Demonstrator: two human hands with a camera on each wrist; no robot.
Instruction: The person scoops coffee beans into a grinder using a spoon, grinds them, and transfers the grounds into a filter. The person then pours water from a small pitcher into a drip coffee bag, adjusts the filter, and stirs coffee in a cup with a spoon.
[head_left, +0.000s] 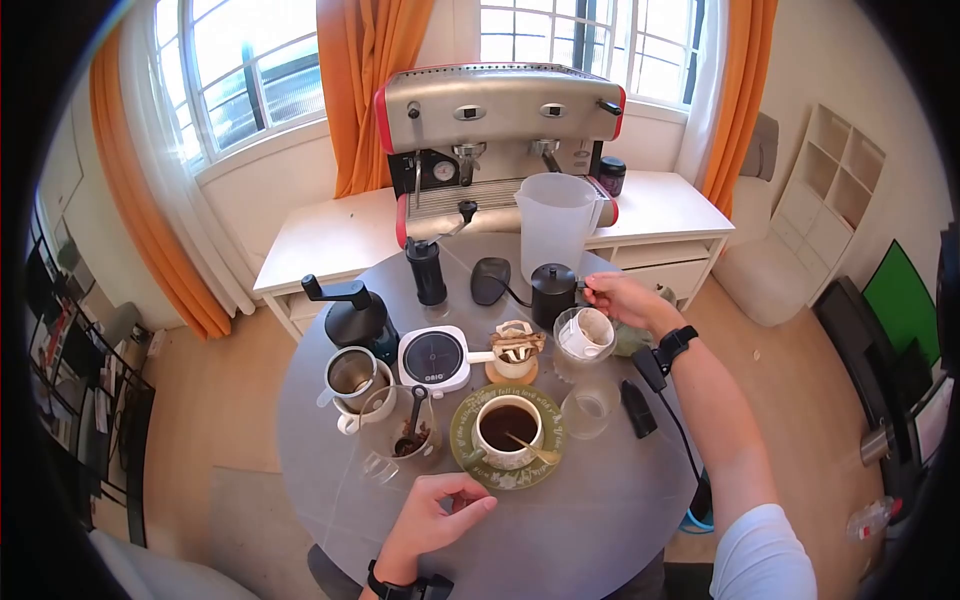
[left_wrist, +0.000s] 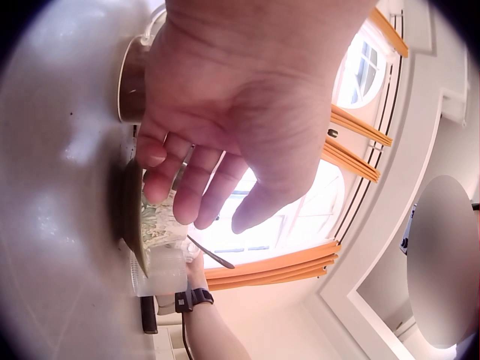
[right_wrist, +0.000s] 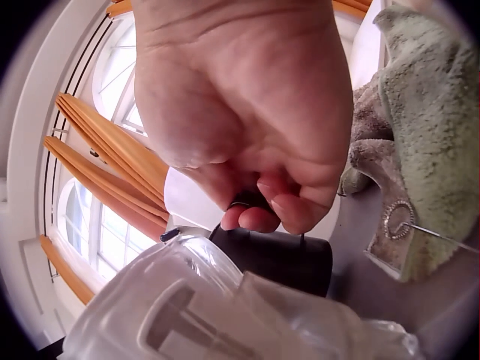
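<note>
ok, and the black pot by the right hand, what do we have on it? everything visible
The black pot is small and roughly cylindrical, with a dull, smooth finish, perhaps coated metal. It stands upright, its lid on with a small knob on top. A thin spout reaches left toward a dark rounded object. The right hand grips its handle on the right. It sits in front of the tall translucent jug. Contents are hidden; I can't tell if its base touches the table.
</note>
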